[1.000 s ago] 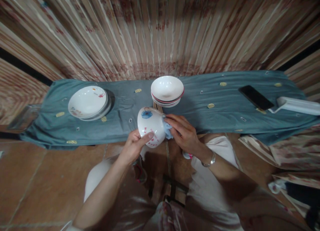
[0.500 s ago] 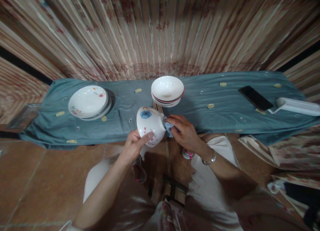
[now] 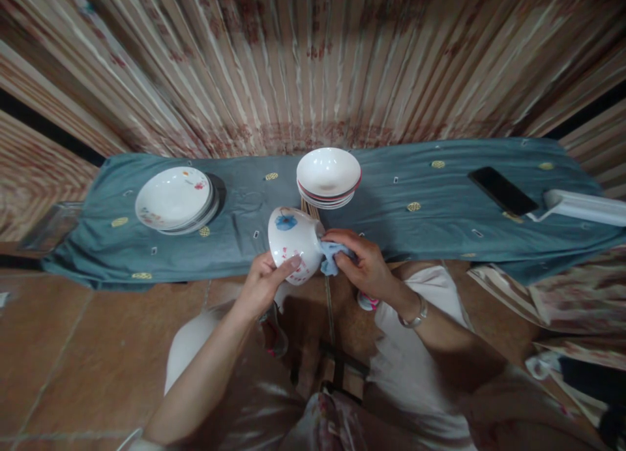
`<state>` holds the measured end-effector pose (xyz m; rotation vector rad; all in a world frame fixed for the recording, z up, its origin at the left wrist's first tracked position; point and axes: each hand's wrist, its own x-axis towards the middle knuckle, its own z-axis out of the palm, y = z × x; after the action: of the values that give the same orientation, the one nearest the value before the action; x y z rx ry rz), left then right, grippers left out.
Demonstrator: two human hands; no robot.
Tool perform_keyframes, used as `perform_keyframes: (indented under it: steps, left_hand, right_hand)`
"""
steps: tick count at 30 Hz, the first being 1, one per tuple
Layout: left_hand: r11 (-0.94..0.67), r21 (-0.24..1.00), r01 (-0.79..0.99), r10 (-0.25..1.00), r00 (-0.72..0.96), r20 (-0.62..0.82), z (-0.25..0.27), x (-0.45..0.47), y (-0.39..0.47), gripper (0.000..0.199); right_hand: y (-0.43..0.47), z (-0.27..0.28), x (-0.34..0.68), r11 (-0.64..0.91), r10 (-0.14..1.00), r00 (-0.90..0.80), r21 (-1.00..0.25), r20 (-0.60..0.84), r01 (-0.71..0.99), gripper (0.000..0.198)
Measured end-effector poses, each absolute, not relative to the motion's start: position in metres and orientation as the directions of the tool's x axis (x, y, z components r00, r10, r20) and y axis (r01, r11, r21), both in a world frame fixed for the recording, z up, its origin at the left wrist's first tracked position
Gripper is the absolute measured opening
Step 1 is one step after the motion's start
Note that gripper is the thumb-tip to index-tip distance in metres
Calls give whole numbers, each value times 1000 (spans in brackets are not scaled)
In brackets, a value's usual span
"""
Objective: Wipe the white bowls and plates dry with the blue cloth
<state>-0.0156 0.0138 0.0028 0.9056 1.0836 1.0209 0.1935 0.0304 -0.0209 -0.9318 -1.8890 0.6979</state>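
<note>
Hiding some sticks (image 3: 310,208) partly, a bowl (image 3: 299,237) is clasped by left fingers (image 3: 292,264); right fingers (image 3: 353,241) pinch cloth (image 3: 329,259); plates (image 3: 172,198), stacked bowls (image 3: 328,171), phone (image 3: 503,190) lie around.

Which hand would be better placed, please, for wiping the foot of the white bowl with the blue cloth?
The right grip, most likely: it holds the blue cloth by the foot of the white bowl, while the left grip is busy supporting that bowl by its printed side.

White flowered bowl (image 3: 294,242) | tipped sideways, base rightward | light-blue cloth (image 3: 330,259) | crumpled, at base
</note>
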Motion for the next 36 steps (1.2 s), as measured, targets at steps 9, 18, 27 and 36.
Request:
perform_keyframes:
  steps: [9, 18, 27, 36]
  left_hand:
    - [287, 940, -185, 943, 229, -243, 0, -12, 10, 34]
    - [304, 934, -188, 935, 245, -255, -4, -10, 6, 32]
    - [281, 933, -225, 951, 199, -238, -1, -12, 8, 34]
    - [291, 935, -204, 955, 126, -270, 4, -14, 12, 38]
  right_hand:
    - [30, -20, 192, 580, 814, -263, -710, 517, 400, 31]
    - [38, -25, 197, 608, 773, -269, -550, 574, 572, 32]
    - [39, -29, 197, 552, 822, -298, -552, 486, 625, 33]
    - [34, -22, 196, 565, 825, -351, -662, 442, 494, 30]
